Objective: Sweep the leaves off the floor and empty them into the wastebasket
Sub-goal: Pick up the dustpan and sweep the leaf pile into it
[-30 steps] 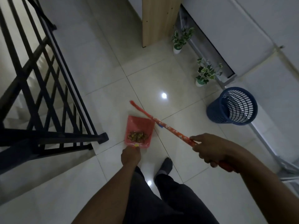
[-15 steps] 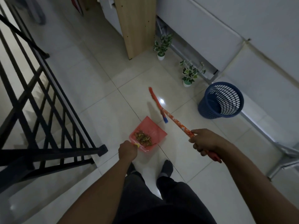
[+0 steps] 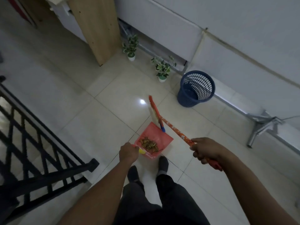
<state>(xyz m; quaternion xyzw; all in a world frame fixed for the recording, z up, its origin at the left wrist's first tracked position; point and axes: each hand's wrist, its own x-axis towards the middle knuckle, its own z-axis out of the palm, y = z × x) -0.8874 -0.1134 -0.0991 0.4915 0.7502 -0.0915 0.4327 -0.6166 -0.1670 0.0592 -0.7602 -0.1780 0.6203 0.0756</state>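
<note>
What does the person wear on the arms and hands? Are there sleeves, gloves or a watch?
The left hand and the right hand have no gloves, and no ring or watch can be seen. Both forearms are bare to the frame's edge, with no sleeve. Lower down are dark trousers and dark socks.

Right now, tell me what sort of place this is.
Probably an indoor landing beside a staircase, in a home or small office. A black railing runs along the left, the floor is glossy tile, and small potted plants and a wastebasket stand along a white wall.
</note>
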